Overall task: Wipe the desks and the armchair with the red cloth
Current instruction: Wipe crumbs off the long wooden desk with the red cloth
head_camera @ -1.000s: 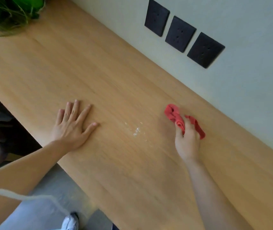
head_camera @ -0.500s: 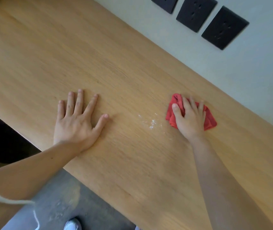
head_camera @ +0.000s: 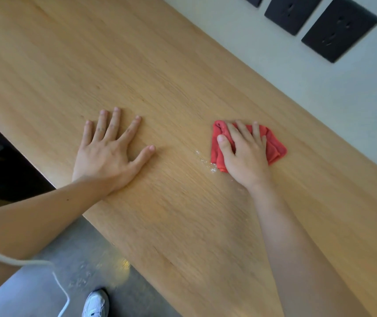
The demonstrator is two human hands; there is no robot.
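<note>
now the right hand [head_camera: 244,156] lies flat on the red cloth [head_camera: 274,148], fingers spread and pressing it down on the counter [head_camera: 183,76]; it does not grip the cloth, it only pins it under the palm and fingers. the cloth is folded into a small pad, and it sits toward the far right part of the counter, not far from the wall [head_camera: 320,99] with the dark socket plates [head_camera: 339,27]. the left hand [head_camera: 109,152] is open too, palm down on the bare wood, holding nothing, well apart from the cloth and near the front edge of the counter.

the important relation is this: a small patch of white crumbs [head_camera: 208,164] lies just beside the left near corner of the cloth, touching its edge, between the two hands but much closer to the right one. so i judge the next stroke should go from the cloth to the left and a little near, with the right hand. the long axis of the counter runs from far left to near right, and the wipe would probably follow it. the armchair is not in view.
</note>
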